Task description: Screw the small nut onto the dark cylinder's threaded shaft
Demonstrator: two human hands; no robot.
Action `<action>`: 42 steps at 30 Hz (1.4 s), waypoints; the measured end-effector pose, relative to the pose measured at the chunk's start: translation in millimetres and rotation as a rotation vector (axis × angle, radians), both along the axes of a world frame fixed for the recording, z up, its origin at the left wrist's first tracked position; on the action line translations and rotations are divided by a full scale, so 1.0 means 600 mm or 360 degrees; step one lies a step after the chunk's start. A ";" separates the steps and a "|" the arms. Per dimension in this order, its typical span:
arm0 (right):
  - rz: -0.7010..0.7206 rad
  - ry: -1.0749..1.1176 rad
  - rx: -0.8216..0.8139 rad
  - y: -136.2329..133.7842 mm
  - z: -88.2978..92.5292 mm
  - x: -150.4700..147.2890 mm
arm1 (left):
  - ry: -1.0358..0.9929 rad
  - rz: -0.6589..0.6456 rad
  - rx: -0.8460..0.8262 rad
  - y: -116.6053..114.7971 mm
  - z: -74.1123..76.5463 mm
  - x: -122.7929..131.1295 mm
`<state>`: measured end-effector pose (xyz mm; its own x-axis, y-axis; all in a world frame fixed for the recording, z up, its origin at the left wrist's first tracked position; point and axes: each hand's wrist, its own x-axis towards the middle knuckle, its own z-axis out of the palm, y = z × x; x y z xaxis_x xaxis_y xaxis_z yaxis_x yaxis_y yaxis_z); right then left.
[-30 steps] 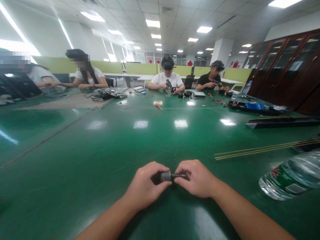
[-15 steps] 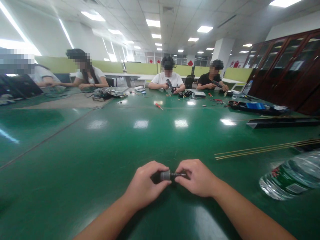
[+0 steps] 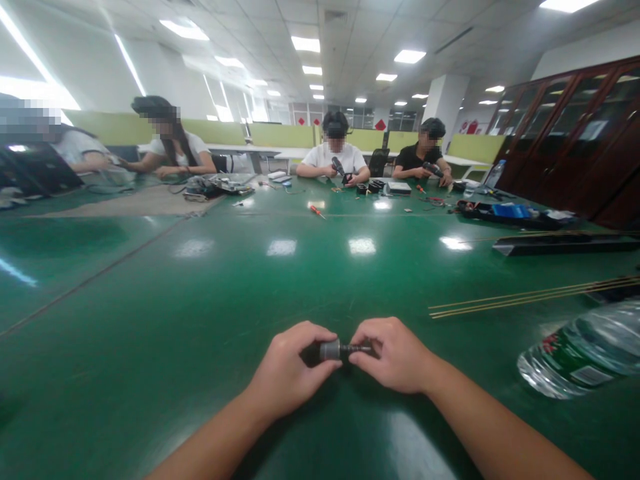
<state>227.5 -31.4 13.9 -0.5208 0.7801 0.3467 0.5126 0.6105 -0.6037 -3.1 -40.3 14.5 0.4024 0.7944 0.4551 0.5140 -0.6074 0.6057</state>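
My left hand (image 3: 295, 363) grips a small grey cylinder (image 3: 330, 351) between thumb and fingers, low in the middle of the head view. A thin, dark, ridged shaft (image 3: 353, 349) comes out of its right end and looks joined to it. Around that shaft the thumb and fingertips of my right hand (image 3: 393, 353) are pinched. The piece lies roughly level, just above or on the green table (image 3: 240, 287); I cannot tell which. Its left end is partly covered by my left hand, and the shaft's tip by my right fingers.
A large water bottle (image 3: 585, 353) lies on its side at right. Beyond it are thin brass-coloured rods (image 3: 500, 303) and a long black channel (image 3: 560, 245). A red screwdriver (image 3: 316, 211) lies farther back. Several people sit across the table with electronic parts (image 3: 213, 187) and tools.
Both my hands keep their grip with almost no movement. At the far left, a person's arms have shifted slightly.
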 end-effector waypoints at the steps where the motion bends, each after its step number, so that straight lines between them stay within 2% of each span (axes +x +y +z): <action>1: 0.0001 -0.0002 0.0001 0.000 -0.001 0.000 | 0.0004 0.0003 0.0004 -0.001 0.001 0.000; 42: -0.0021 0.0035 -0.0006 0.002 0.003 0.002 | -0.0002 0.0035 0.0014 0.003 0.001 -0.003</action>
